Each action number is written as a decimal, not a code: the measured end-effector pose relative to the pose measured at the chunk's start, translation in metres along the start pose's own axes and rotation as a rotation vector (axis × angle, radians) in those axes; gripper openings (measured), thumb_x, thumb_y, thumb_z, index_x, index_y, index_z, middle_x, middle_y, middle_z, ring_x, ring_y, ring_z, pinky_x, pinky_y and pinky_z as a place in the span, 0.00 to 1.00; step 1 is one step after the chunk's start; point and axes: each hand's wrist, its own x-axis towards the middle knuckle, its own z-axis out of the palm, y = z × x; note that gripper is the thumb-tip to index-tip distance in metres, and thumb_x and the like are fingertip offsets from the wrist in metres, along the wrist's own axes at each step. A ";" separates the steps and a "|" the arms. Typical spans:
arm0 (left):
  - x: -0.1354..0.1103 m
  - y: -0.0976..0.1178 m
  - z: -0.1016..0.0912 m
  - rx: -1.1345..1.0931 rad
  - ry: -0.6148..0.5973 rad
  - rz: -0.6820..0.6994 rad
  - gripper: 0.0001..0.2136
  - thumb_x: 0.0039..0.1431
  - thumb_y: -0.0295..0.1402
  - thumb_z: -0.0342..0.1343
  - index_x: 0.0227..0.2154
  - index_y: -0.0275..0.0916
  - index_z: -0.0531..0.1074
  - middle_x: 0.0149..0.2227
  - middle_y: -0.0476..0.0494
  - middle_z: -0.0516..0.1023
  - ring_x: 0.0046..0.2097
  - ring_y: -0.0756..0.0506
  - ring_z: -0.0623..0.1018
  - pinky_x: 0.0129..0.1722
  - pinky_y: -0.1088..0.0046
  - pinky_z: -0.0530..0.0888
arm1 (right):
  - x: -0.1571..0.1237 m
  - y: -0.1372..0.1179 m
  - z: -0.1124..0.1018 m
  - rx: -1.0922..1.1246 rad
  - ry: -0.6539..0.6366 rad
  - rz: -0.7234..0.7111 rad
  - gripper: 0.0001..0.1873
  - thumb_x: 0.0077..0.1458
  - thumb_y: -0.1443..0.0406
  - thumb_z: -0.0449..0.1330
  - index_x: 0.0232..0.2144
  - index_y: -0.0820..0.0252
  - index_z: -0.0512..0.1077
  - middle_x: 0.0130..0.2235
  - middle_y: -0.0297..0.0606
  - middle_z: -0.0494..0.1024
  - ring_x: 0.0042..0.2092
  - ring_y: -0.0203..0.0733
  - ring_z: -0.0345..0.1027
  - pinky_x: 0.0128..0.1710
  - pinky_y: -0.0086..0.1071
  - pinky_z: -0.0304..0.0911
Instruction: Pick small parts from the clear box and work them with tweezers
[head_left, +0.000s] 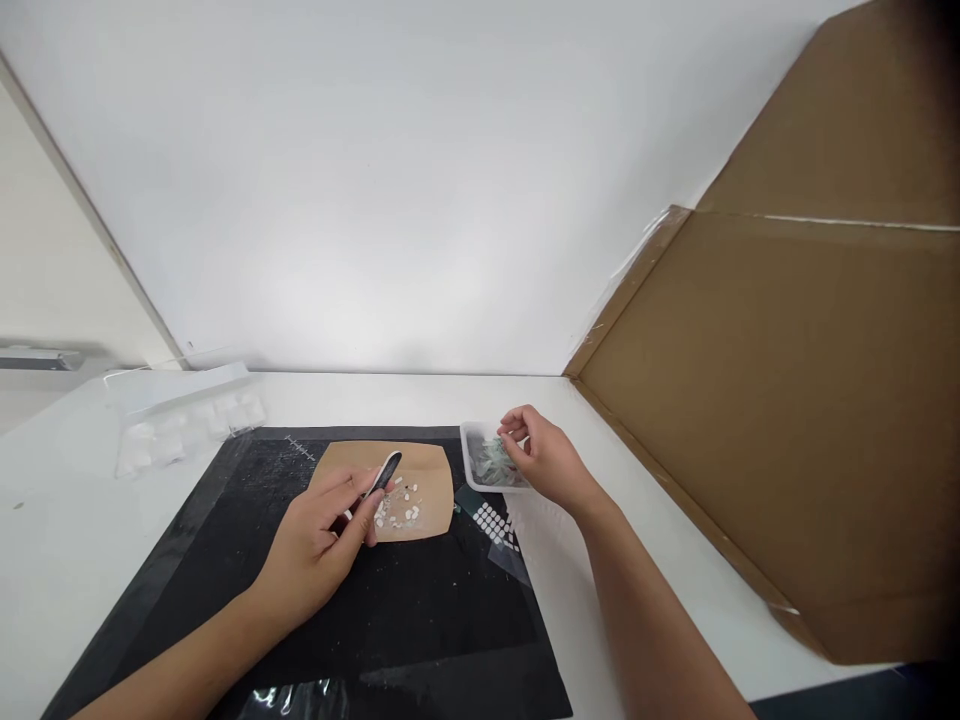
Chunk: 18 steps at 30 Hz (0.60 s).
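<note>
My left hand (319,535) is closed on a small, slim oval piece (387,471), black on its face with a white edge. It is held tilted above a tan cardboard tray (431,465), where small white bits (409,515) lie scattered. Over a white plastic container (470,468), my right hand (551,462) has its fingertips pinched together. Pale green, thin pieces (495,462) fill part of that container. Whatever the right fingertips grip is too small to name.
A dark card with rows of white squares (493,522) lies beside the container. The black mat (420,620) covers much of the white table. Clear packaging (191,425) stands at left, and a large cardboard sheet (787,400) leans at right.
</note>
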 end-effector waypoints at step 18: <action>0.002 0.005 0.002 0.055 0.009 0.065 0.12 0.72 0.34 0.52 0.50 0.40 0.79 0.31 0.48 0.76 0.27 0.51 0.76 0.25 0.80 0.73 | 0.005 0.007 0.008 -0.102 0.057 -0.032 0.17 0.69 0.55 0.53 0.39 0.51 0.81 0.42 0.37 0.77 0.41 0.42 0.73 0.41 0.34 0.65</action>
